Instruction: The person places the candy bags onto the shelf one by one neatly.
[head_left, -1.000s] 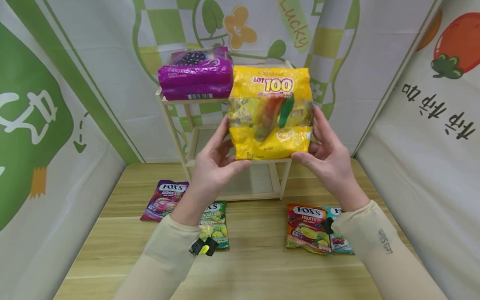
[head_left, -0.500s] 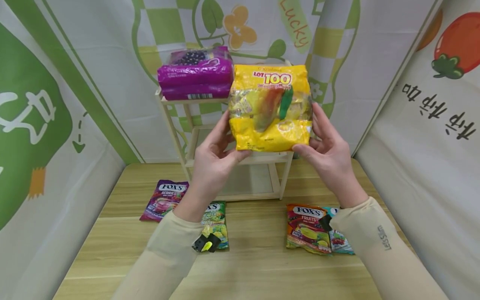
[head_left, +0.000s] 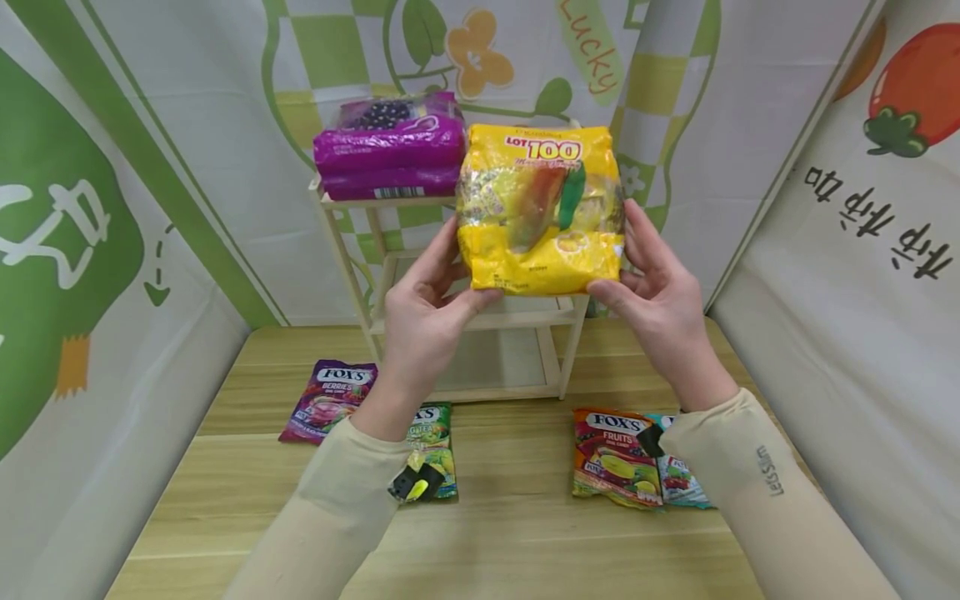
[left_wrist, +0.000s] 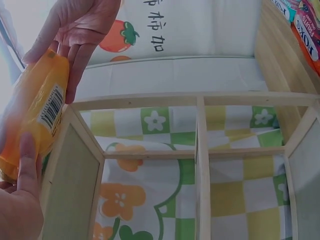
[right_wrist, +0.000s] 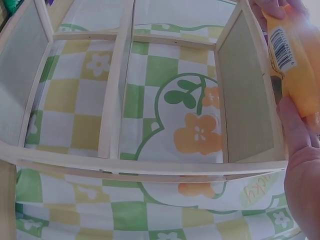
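My left hand [head_left: 422,321] and right hand [head_left: 660,312] grip a yellow bag of mango gummies [head_left: 534,271] by its two lower corners. Both thumbs press the bottom edge, while the other fingers reach along the sides and partly behind. The bag is upright with its printed front towards me, level with the top of a small wooden rack [head_left: 570,367] and in front of it. A barcode shows on the bag's underside in both wrist views. On the left of the rack's top lies a purple bag [head_left: 390,154], just beside the yellow one.
On the wooden table [head_left: 510,533] lie a purple candy bag [head_left: 326,404] and a green candy bag [head_left: 435,450] at left. An orange candy bag [head_left: 615,458] and a light blue one [head_left: 684,483] lie at right. Printed curtains enclose the back and sides.
Both hands have raised the yellow bag slightly, and its top has tipped back a little. The bags on the table and the purple bag on the rack stay put.
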